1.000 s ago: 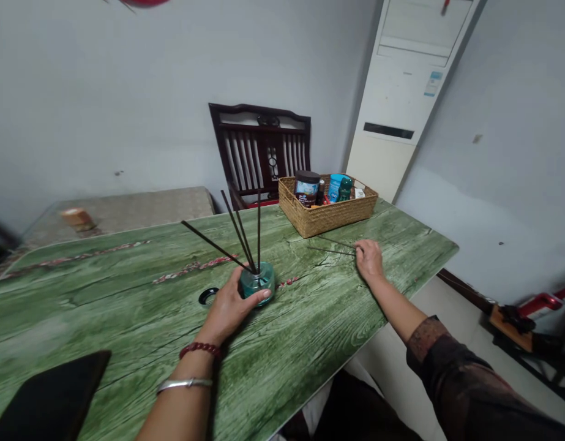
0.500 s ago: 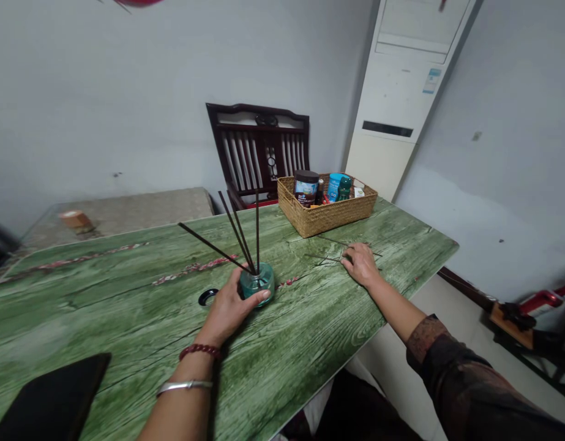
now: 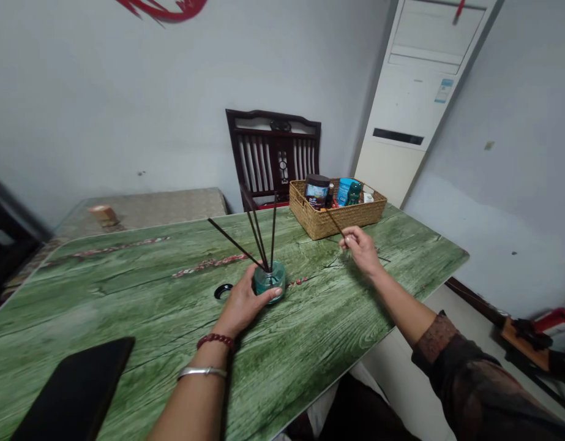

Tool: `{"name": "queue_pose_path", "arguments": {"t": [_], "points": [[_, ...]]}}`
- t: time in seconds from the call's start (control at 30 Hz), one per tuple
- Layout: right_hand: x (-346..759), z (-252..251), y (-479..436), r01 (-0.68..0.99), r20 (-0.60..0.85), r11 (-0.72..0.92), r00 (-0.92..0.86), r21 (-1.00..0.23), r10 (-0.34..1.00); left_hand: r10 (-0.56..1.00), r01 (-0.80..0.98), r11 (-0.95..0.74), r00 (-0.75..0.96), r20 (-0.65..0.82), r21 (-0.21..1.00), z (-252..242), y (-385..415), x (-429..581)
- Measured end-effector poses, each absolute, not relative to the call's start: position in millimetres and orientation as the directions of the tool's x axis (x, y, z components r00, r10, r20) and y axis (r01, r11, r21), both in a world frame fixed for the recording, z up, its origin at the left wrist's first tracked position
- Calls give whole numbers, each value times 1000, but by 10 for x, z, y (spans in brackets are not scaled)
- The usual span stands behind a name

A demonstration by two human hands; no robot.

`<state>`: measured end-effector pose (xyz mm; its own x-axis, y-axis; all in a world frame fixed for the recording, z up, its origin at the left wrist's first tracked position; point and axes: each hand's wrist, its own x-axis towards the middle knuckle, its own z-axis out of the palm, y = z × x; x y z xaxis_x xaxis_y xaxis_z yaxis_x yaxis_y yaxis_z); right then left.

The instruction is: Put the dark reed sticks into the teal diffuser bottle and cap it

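Observation:
My left hand [image 3: 251, 294] is wrapped round a small teal glass diffuser bottle [image 3: 272, 279] standing on the green table. Several dark reed sticks [image 3: 235, 241] fan out from the bottle's neck. To the right, my right hand [image 3: 361, 250] pinches a dark reed stick [image 3: 336, 223], held tilted above the tabletop with its upper end in front of the basket. Another stick [image 3: 384, 258] lies on the table beside that hand, partly hidden by it. A black ring-shaped cap [image 3: 223, 291] rests just left of the bottle.
A woven basket [image 3: 314, 228] with jars and bottles stands at the table's far side. A black flat device [image 3: 75, 392] lies on the green table [image 3: 139, 306] at the near left. Behind are a dark wooden chair [image 3: 277, 128] and a tall white air conditioner [image 3: 399, 116].
My right hand has lifted off the tabletop with one reed stick in its fingers. The left hand stays on the bottle. The camera view has shifted slightly to the left and up.

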<state>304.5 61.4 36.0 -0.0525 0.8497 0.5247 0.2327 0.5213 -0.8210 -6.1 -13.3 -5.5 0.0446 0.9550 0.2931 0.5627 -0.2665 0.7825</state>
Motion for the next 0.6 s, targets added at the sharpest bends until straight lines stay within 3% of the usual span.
{"name": "queue_pose_path", "arguments": {"t": [0.13, 0.23, 0.37, 0.6], "points": [[2570, 806, 524, -257, 492, 458, -81, -851, 867, 954, 565, -264, 35, 297, 782, -48, -140, -58], [2216, 1062, 400, -437, 533, 434, -131, -788, 836, 956, 565, -258, 32, 291, 784, -56, -137, -59], [1835, 1183, 325, -476, 582, 451, -171, -755, 795, 960, 554, -249, 36, 276, 794, -72, -133, -58], [1531, 978, 414, -334, 588, 510, -200, -793, 784, 962, 540, -249, 39, 271, 804, -60, -145, -48]]}}
